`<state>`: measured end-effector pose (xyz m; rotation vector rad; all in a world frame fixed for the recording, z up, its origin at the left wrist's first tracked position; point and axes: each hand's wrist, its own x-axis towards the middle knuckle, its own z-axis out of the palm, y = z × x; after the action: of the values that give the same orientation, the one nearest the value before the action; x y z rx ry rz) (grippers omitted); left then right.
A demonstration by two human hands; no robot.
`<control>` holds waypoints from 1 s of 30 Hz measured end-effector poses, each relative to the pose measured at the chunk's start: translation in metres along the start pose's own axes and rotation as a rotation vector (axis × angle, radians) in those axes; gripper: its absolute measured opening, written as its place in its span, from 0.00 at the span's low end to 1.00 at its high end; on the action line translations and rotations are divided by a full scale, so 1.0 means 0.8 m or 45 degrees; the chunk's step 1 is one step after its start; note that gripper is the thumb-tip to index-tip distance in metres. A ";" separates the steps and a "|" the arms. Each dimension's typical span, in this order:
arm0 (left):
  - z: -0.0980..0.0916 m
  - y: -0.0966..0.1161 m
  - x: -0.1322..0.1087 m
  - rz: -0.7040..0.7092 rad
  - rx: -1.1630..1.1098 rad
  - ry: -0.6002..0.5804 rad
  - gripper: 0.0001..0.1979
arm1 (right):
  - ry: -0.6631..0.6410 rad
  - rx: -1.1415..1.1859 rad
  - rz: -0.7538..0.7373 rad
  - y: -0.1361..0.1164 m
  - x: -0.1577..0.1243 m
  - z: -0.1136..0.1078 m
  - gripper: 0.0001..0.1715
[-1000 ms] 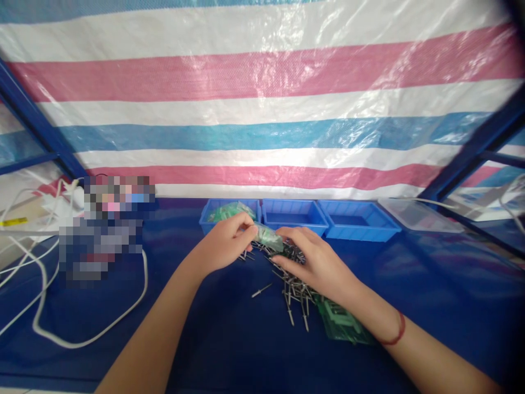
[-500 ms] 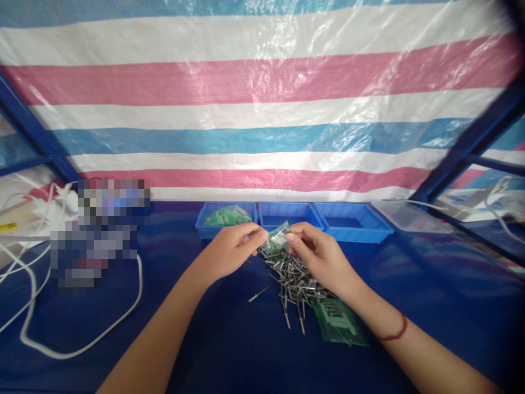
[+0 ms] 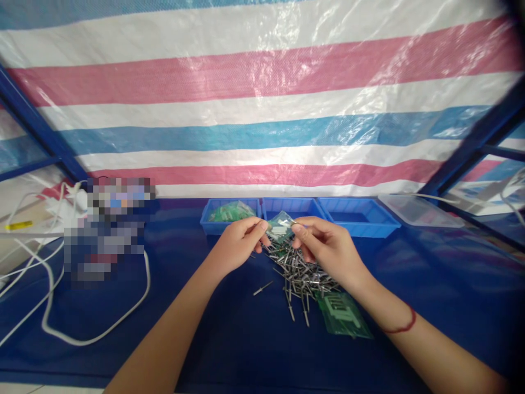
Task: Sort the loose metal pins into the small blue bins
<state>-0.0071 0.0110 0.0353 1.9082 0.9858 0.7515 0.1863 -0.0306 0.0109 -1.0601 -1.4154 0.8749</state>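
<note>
A small clear green-tinted plastic bag (image 3: pixel 281 225) with pale pieces inside is stretched between my two hands. My left hand (image 3: pixel 241 239) pinches its left edge between thumb and fingers. On the other side, my right hand (image 3: pixel 324 246) pinches the bag's upper right corner. Below the bag lies a heap of metal blind rivets (image 3: pixel 305 273), partly covered by my right hand. One loose rivet (image 3: pixel 263 288) rests apart to the left. Near my right wrist, another green plastic bag (image 3: pixel 343 316) lies flat with rivets and pale pieces showing through.
Behind my hands stand three blue bins in a row. The left bin (image 3: pixel 205 221) holds green bags; the middle bin (image 3: pixel 293 203) and right bin (image 3: pixel 361 229) are beyond. A clear plastic lid (image 3: pixel 422 212) lies right, and white cables (image 3: pixel 86 343) loop across the left.
Both hands keep hold of the bag, which now shows flatter and more spread between them. The whole view has shifted and tilted slightly.
</note>
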 end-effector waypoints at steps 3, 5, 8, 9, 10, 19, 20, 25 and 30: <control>0.005 -0.001 0.002 -0.077 -0.177 0.068 0.19 | 0.018 -0.001 -0.063 -0.003 -0.002 0.001 0.16; 0.007 -0.002 0.003 -0.088 -0.200 0.112 0.17 | 0.006 -0.035 -0.090 -0.003 -0.003 0.002 0.16; 0.009 -0.004 0.002 -0.020 -0.174 0.146 0.10 | -0.017 -0.126 -0.141 0.002 -0.004 0.004 0.13; 0.009 -0.006 0.002 0.006 -0.168 0.149 0.08 | -0.028 -0.161 -0.163 0.004 -0.004 0.005 0.12; 0.010 -0.007 0.002 0.029 -0.160 0.149 0.07 | -0.038 -0.194 -0.181 0.007 -0.004 0.005 0.11; -0.043 -0.029 0.011 0.116 0.081 0.852 0.10 | 0.011 -0.197 -0.167 0.009 -0.002 0.003 0.17; -0.055 -0.033 0.011 0.099 0.150 0.975 0.10 | 0.028 -0.182 -0.168 0.009 -0.001 0.002 0.18; -0.094 -0.054 0.006 -0.058 0.483 1.067 0.14 | 0.045 -0.153 -0.153 0.011 0.002 0.000 0.20; -0.091 -0.066 0.008 -0.250 0.817 0.828 0.17 | 0.030 -0.181 -0.149 0.015 0.001 0.002 0.20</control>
<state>-0.0795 0.0635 0.0236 2.0726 1.9781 1.0543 0.1861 -0.0262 -0.0003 -1.0782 -1.5216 0.6833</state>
